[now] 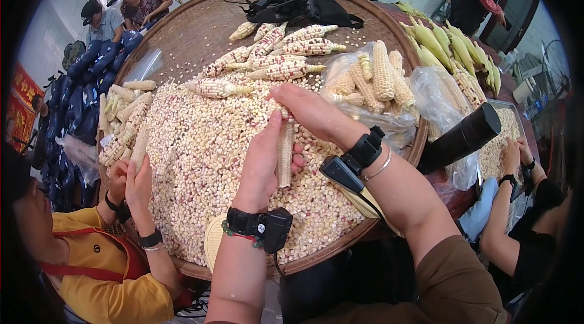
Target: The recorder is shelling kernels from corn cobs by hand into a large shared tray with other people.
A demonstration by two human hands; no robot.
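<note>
Near the middle of the tray I hold a corn cob, its lower length stripped to pale bare rows. My left hand is closed around it, with the thumb up along its side and fingertips showing past its right edge. Over the cob's upper end bends my right hand, pressed on it with the fingers partly hidden. Beneath both hands spreads a thick layer of loose white and dark-red kernels. Just beyond lie several speckled ears of corn with their kernels on.
A wide round woven tray carries everything; a black bag with cables lies at its far side. Stripped cobs fill a plastic bag at right, beside a black bottle. At left, a co-worker's hands hold another cob; another person works at right.
</note>
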